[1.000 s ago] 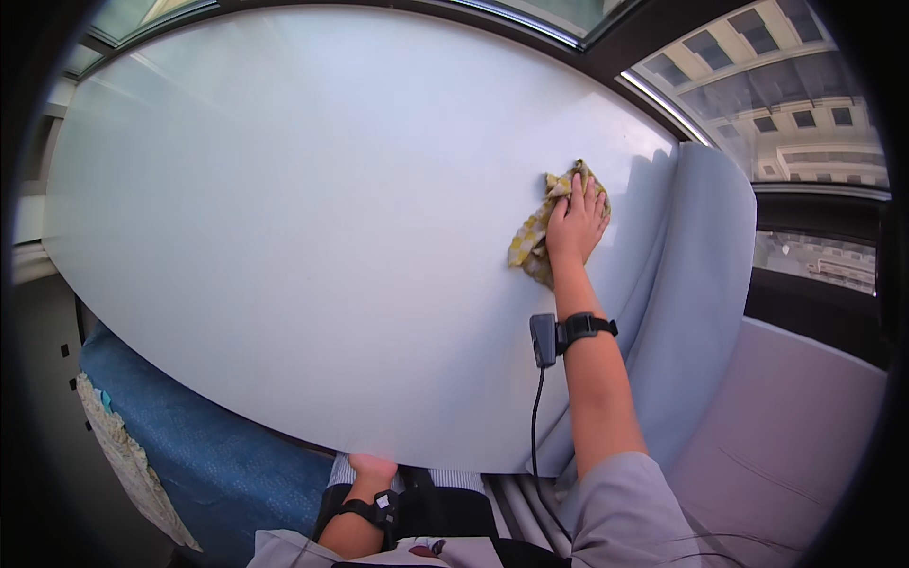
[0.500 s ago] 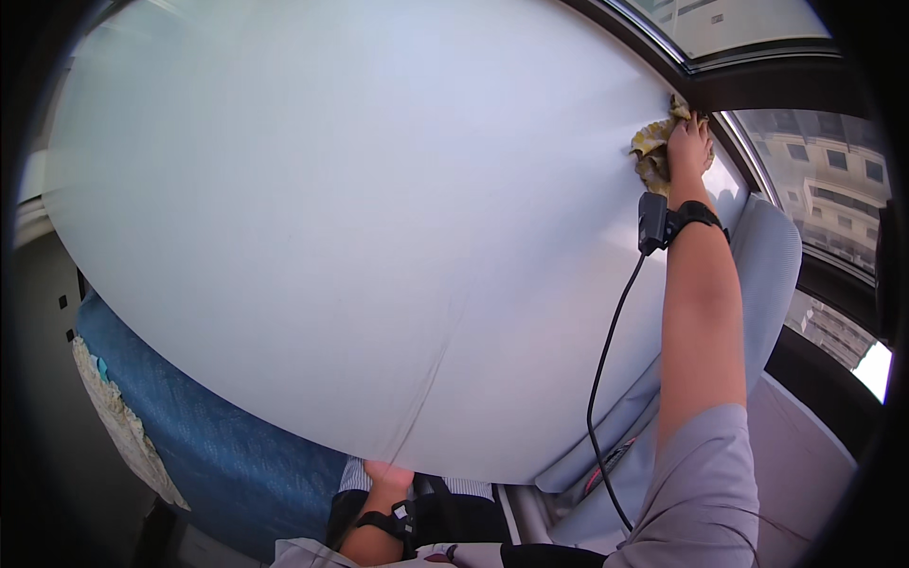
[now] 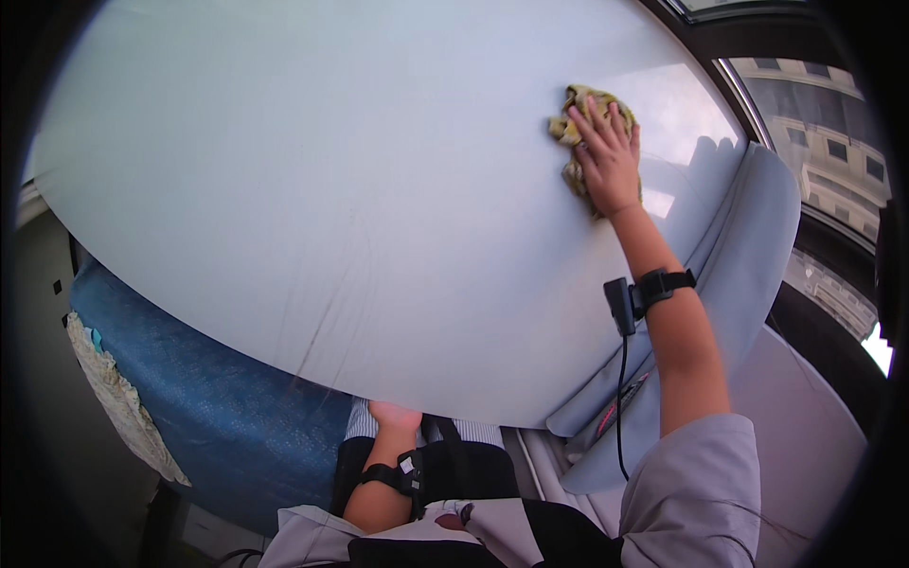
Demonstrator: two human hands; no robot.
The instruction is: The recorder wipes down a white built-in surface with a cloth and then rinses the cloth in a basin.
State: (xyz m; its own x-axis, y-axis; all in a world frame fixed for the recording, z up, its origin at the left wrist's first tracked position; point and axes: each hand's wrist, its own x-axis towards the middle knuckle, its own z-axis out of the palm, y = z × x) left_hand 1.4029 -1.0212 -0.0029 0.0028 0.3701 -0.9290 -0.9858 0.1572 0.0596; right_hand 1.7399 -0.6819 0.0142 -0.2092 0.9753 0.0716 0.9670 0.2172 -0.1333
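A crumpled yellow and brown cloth (image 3: 570,130) lies on the white tabletop (image 3: 312,180), towards its right side. My right hand (image 3: 614,170) presses flat on top of this cloth, fingers spread and stretched out. Part of the cloth bunches out past the fingertips and on the left of the palm. Low in the view, my left hand (image 3: 396,417) rests over my lap by the near edge of the tabletop. Its fingers are hidden under that edge, so what they do does not show.
A blue patterned bench seat (image 3: 218,417) with a torn pale cover (image 3: 118,398) stands at left. Along the right run a grey-blue cushion (image 3: 748,227) and a window (image 3: 824,142) with a dark frame. A black cable (image 3: 621,407) hangs from the device on my right wrist.
My right hand has come away from the far right corner, moving left across the tabletop with the cloth under it. My left hand stays by the near edge. The view has shifted slightly.
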